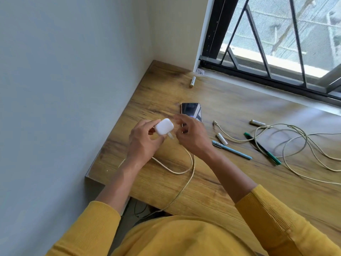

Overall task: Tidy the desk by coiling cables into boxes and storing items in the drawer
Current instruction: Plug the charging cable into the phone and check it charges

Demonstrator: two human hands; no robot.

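My left hand grips a white charger block above the wooden desk. A cream cable plugs into the block's lower edge, loops on the desk and drops over the front edge. My right hand is just right of the block, fingers pinched at the cable's plug. A second cream cable sprawls in loose loops at the right. A dark phone lies behind my hands, partly hidden by the right one.
A light blue pen and a green pen lie right of my hands. Batteries rest near the pens, by the loose cable and at the back corner. A wall runs along the left; a barred window behind.
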